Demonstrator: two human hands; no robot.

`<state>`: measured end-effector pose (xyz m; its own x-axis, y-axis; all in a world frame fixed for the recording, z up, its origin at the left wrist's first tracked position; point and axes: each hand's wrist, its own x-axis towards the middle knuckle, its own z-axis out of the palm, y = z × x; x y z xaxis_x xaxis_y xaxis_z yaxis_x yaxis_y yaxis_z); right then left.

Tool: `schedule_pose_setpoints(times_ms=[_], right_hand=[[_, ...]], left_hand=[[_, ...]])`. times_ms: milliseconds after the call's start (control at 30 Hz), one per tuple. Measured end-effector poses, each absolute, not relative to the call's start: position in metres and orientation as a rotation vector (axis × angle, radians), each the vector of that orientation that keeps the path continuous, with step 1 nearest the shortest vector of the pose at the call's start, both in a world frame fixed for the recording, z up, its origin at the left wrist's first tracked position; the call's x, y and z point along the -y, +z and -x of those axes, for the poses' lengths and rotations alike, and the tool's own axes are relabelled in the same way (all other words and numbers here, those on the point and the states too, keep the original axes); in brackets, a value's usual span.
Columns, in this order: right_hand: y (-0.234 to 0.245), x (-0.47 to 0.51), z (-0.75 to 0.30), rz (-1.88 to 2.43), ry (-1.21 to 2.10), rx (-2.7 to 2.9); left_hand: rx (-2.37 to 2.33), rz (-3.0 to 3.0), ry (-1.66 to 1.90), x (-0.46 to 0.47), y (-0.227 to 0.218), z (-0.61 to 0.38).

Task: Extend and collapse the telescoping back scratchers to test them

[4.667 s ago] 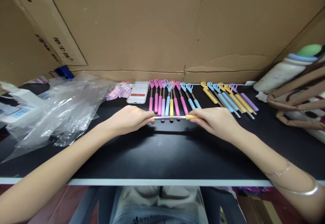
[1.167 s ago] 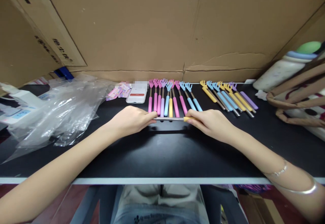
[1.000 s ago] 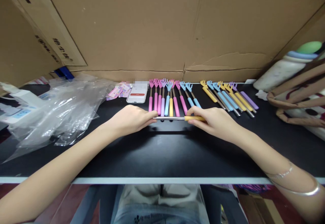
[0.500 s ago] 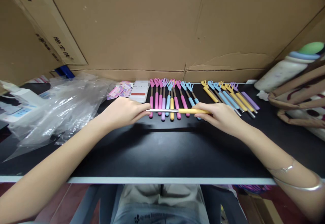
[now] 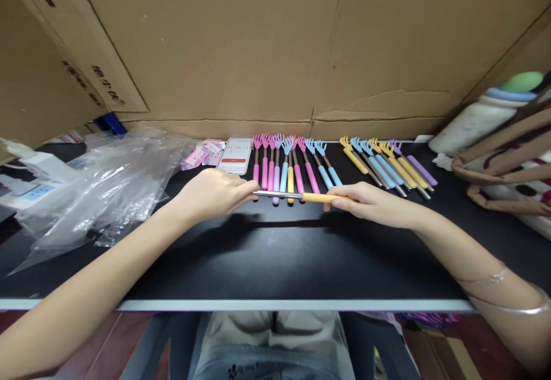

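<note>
A black surface [image 5: 275, 254] is backed by cardboard, with a row of coloured scratchers [image 5: 297, 165] laid along its far side. A yellow-handled scratcher [image 5: 301, 197] is held level just above the row's near ends. Its metal end is pinched by the left hand [image 5: 215, 193]; its handle is gripped by the right hand [image 5: 374, 203].

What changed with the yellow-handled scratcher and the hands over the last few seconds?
The right hand slid outward along the yellow-handled scratcher, so more of its yellow grip now shows; it was mostly covered before. The left hand kept its hold on the metal end. The rows of scratchers, the phone and the plastic bags stayed put.
</note>
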<state>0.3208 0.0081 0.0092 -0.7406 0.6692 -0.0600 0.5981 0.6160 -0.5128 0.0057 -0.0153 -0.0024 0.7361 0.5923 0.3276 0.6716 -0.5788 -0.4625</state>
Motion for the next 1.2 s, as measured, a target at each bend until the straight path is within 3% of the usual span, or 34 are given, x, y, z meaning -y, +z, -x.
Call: schedule_pose_setpoints(times_ms=[433,700,900,1200], right_hand=[[-0.006,-0.011,-0.321,1.148,0.059,2.698],[-0.007,-0.009,-0.321,1.002,-0.337,2.644],[-0.008,-0.009,-0.322,0.914,-0.466,2.591],[-0.007,-0.007,-0.322,1.001,-0.442,2.627]], left_hand=[[1.135,2.568,-0.112,0.015,-0.005,-0.009],[1.437,3.057,-0.091,0.017,0.002,-0.014],[1.498,3.111,-0.056,0.017,0.003,-0.014],[1.289,2.613,-0.085,0.017,-0.009,-0.015]])
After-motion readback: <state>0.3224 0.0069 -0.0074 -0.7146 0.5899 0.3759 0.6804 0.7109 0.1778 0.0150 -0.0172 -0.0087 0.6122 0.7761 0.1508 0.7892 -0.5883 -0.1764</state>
